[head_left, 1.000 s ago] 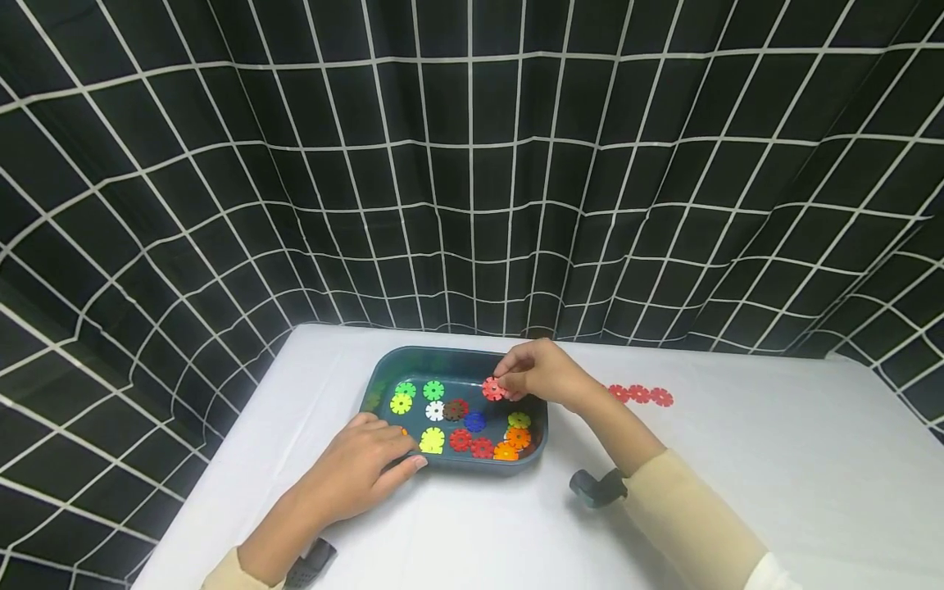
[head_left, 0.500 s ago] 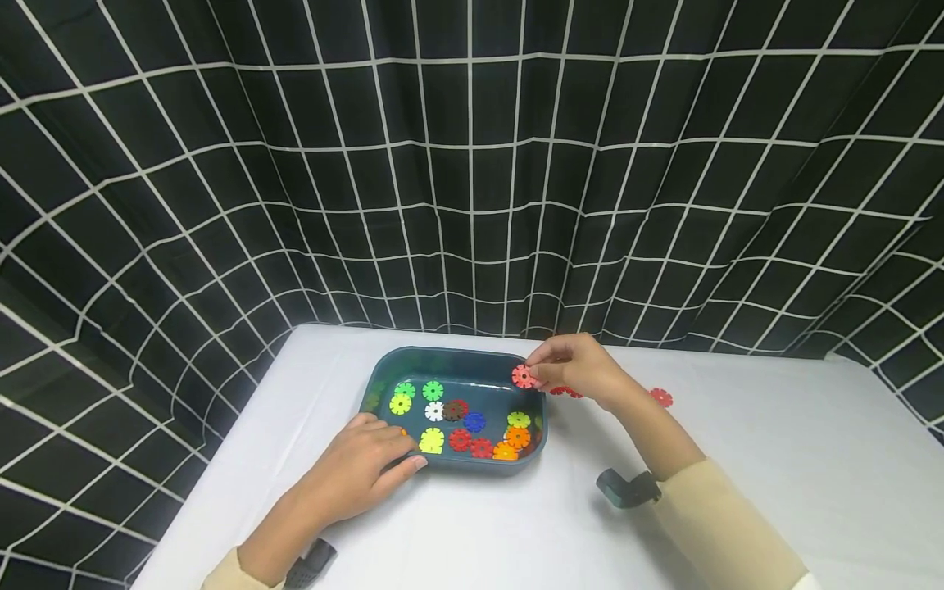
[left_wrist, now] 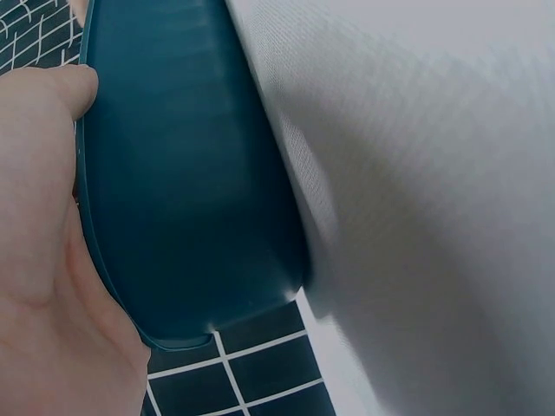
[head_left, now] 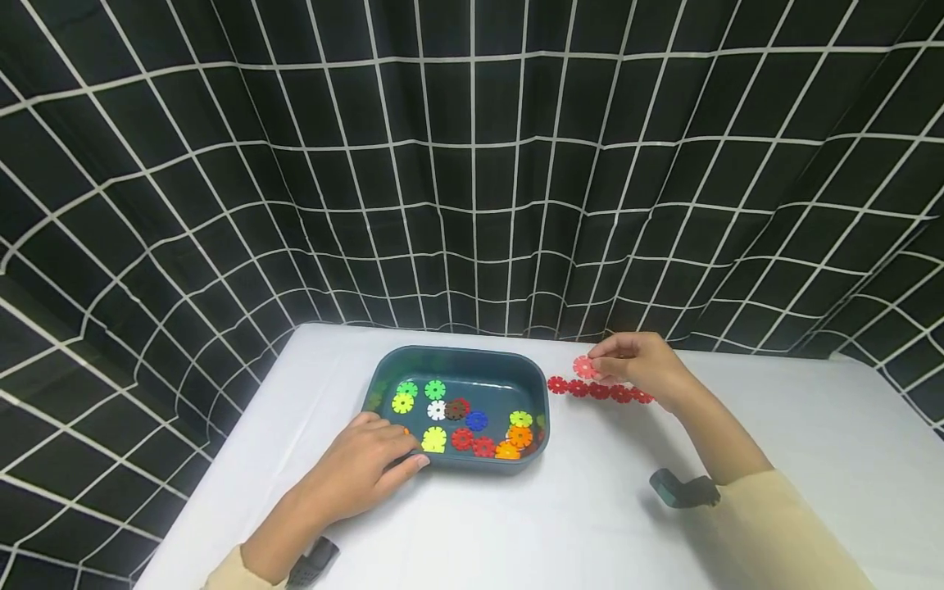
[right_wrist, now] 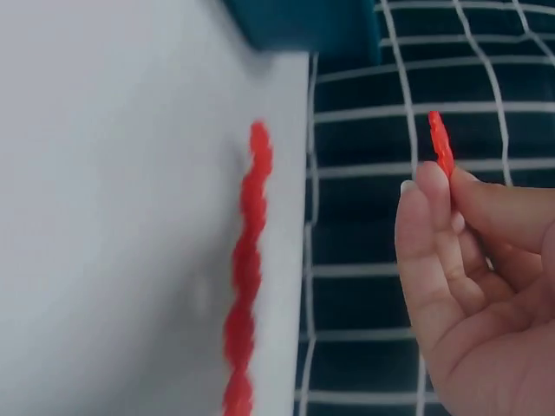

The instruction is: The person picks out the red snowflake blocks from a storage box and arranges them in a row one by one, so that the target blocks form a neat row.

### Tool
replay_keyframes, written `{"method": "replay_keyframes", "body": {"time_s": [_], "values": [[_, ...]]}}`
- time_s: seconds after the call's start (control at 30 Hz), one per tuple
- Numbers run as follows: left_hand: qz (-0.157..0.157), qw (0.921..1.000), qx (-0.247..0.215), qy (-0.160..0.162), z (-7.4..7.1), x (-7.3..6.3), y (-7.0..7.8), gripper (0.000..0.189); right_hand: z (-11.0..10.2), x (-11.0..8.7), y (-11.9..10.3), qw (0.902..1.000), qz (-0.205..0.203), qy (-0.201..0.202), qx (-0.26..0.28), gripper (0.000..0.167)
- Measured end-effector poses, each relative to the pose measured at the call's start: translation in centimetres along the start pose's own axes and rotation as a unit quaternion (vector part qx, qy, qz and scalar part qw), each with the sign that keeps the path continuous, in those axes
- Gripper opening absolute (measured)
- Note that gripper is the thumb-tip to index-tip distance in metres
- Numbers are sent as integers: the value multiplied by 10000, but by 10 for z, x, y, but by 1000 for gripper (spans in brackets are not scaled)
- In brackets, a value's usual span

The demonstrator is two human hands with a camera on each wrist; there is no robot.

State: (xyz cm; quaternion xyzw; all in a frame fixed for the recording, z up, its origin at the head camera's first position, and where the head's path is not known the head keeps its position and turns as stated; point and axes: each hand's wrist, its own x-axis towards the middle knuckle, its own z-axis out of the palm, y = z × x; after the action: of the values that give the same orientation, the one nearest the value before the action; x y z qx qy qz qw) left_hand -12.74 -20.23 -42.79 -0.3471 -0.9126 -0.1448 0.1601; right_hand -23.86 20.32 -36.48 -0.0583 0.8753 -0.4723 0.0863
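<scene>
The right hand [head_left: 640, 367] has moved from the tray [head_left: 488, 393] to near the red row [head_left: 599, 391], its grip pinching a raised, pinkish-red, notched disc [head_left: 585, 367]. The left hand [head_left: 369, 467] holds the tray's edge.

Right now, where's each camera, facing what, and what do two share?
Head: worn on the head, facing forward and down at teal tub, left hand, right hand.
Left wrist: worn there, facing left hand and tub's outer wall.
Right wrist: worn there, facing right hand pinching a red notched disc.
Head and right wrist share that disc and the red disc row.
</scene>
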Motion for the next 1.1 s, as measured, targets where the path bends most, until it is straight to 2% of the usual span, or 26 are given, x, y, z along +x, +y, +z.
{"method": "replay_keyframes", "body": {"time_s": [0.27,0.47,0.77,1.1], "values": [[-5,10000,18,23,0,-1,0,21,-23,-6,32,9991,370,210,0,32],[21,10000,36,48,3,-1,0,21,-37,-10,56,9980,594,202,10,32],[81,9999,36,63,2,0,0,23,-58,-15,96,9914,766,303,-1019,33],[64,9999,75,41,0,1,1,22,-76,-16,123,9834,1015,518,-1412,34]]}}
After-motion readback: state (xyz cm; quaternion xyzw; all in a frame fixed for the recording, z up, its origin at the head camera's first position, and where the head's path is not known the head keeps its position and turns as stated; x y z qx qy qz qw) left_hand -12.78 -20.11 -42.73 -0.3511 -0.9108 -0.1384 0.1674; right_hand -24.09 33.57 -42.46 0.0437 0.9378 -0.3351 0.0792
